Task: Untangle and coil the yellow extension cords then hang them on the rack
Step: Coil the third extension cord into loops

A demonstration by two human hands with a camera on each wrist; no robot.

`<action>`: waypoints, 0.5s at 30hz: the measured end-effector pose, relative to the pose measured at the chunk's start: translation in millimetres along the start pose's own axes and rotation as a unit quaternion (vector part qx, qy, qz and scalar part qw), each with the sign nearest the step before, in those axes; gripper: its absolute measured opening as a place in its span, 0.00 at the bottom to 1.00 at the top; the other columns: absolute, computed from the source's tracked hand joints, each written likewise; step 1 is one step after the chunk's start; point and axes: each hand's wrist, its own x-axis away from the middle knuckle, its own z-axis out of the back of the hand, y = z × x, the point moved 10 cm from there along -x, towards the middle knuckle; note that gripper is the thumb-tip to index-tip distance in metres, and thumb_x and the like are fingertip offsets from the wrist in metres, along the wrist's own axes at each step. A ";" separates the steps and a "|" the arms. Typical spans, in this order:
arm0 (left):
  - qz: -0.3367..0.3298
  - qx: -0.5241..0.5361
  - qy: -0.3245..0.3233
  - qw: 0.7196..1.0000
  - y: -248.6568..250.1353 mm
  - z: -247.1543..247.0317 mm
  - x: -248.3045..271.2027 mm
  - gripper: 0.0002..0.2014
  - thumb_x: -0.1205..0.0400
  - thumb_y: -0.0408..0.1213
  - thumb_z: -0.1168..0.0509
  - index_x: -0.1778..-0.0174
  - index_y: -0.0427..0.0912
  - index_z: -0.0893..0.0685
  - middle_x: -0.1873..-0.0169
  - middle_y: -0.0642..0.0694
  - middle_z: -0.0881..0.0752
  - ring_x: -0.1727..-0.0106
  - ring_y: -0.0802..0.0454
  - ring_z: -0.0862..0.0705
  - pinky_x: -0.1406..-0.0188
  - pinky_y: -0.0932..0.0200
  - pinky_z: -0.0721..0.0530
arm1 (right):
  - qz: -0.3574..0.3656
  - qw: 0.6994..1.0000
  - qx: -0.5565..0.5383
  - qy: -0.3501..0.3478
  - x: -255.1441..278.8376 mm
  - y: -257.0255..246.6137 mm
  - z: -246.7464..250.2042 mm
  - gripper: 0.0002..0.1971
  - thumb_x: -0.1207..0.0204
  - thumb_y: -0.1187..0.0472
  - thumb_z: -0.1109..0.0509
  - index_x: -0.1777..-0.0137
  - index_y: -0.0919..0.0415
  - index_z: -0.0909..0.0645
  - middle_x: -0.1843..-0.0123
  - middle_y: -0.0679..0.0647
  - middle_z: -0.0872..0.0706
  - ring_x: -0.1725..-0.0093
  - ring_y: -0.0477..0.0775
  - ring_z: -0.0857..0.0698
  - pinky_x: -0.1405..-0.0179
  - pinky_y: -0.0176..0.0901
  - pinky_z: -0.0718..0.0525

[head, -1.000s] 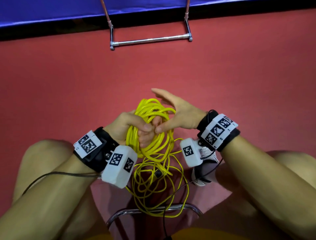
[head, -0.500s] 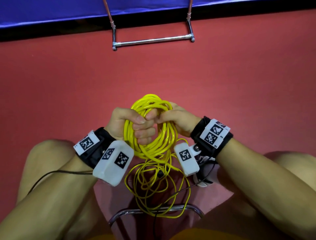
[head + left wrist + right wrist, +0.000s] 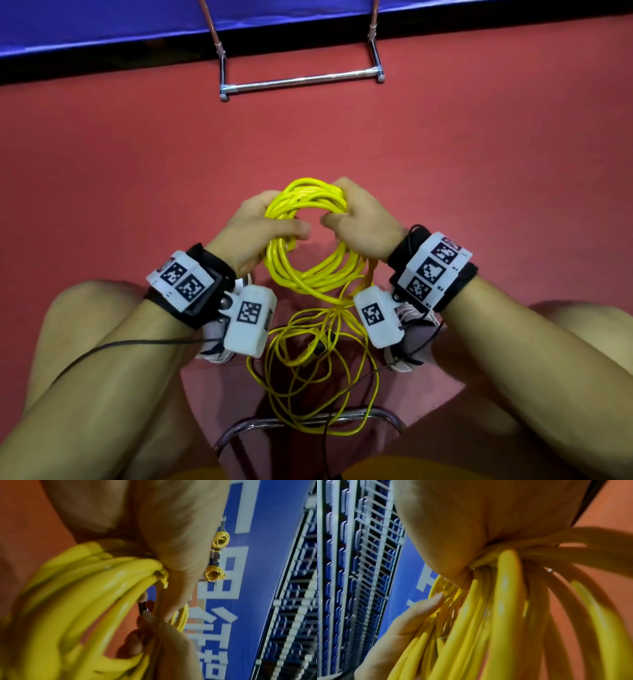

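Note:
A round coil of yellow extension cord [image 3: 310, 270] is held up between my knees in the head view. My left hand [image 3: 255, 229] grips its left side with fingers curled round the strands [image 3: 96, 588]. My right hand [image 3: 359, 222] grips the right side, strands bunched in the palm [image 3: 505, 588]. A loose yellow tail [image 3: 308, 373] hangs from the coil down to the floor in tangled loops. The chrome rack's base bar [image 3: 301, 81] stands far ahead by the blue wall. Two coiled yellow cords [image 3: 217, 555] hang on the rack in the left wrist view.
The red floor [image 3: 445, 154] stretches ahead to a blue banner wall [image 3: 102, 24]. My bare knees flank the cord on both sides. A chrome stool frame [image 3: 308, 419] lies under the loose loops. Thin black sensor cables [image 3: 120, 346] trail from both wrists.
My hands have moved apart, from clasped together on the bundle to opposite sides of the coil, which now stands open as a ring. The coil sits slightly higher.

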 end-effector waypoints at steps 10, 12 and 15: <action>-0.051 0.071 0.096 0.992 11.7 15.8 1.8 0.08 0.27 0.27 0.26 0.56 0.35 0.18 0.79 0.45 0.23 0.79 0.52 0.21 0.76 0.58 0.20 | -0.039 0.985 -0.152 0.075 1.1 14.1 5.7 0.16 0.42 0.49 0.18 0.57 0.52 0.17 0.69 0.47 0.13 0.70 0.47 0.18 0.65 0.52 0.19; -0.053 0.086 0.115 0.988 9.1 18.0 3.5 0.07 0.23 0.25 0.28 0.60 0.38 0.19 0.80 0.47 0.25 0.79 0.52 0.22 0.76 0.57 0.19 | -0.063 0.984 -0.156 0.052 0.9 21.7 -2.6 0.17 0.38 0.57 0.17 0.52 0.55 0.19 0.67 0.47 0.18 0.69 0.47 0.21 0.65 0.48 0.22; -0.046 0.080 0.124 0.988 4.0 17.1 6.5 0.06 0.19 0.25 0.31 0.56 0.41 0.17 0.79 0.47 0.25 0.77 0.51 0.19 0.74 0.54 0.13 | -0.082 0.977 -0.195 0.021 3.6 26.3 -18.6 0.21 0.36 0.67 0.17 0.45 0.59 0.21 0.62 0.54 0.18 0.67 0.50 0.20 0.66 0.47 0.20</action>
